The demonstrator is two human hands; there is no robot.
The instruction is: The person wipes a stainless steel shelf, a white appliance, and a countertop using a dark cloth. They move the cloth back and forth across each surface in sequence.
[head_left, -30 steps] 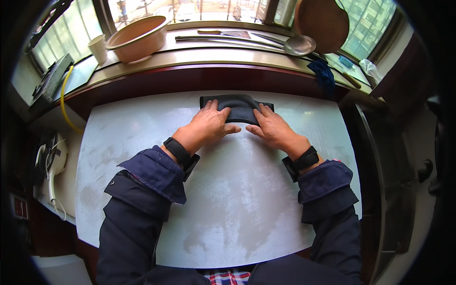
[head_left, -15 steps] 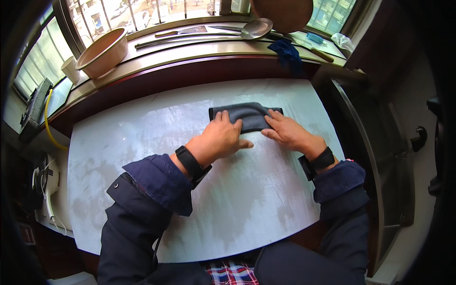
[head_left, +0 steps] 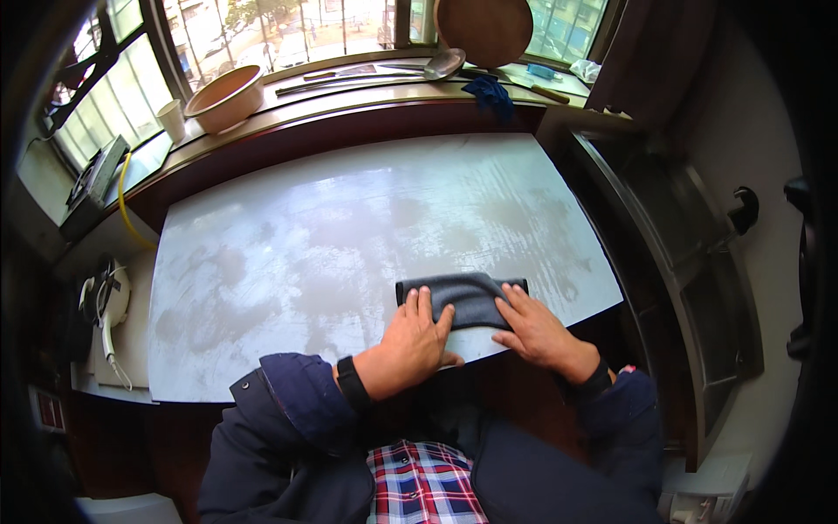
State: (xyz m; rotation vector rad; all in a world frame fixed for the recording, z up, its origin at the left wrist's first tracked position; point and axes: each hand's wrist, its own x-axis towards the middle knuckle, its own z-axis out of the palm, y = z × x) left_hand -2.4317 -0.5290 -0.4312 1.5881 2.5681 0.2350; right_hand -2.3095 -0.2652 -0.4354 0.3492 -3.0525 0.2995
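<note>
A folded dark grey cloth [head_left: 467, 301] with black edging lies on the pale, smeared tabletop [head_left: 305, 253], close to its near edge on the right side. My left hand [head_left: 410, 345] rests on the cloth's left part, fingers spread and stretched forward over it, the thumb out toward the table edge. On the cloth's right part lies my right hand [head_left: 546, 334], its fingers also extended and apart. Both palms press from above, and neither hand wraps round the cloth. Damp-looking streaks and dull patches mark the surface beyond it.
Along the windowsill stand a tan basin [head_left: 225, 100], a white cup [head_left: 172, 120], a long-handled ladle [head_left: 443, 65], a blue cloth [head_left: 491, 98] and a round wooden board [head_left: 485, 31]. A yellow hose [head_left: 127, 205] hangs at the left. A dark metal-framed panel [head_left: 668, 227] borders the right.
Both hands and the cloth have come from the table's far part toward me, to the near edge. My head view has shifted, showing more of the near side. Both hands stay on the cloth.
</note>
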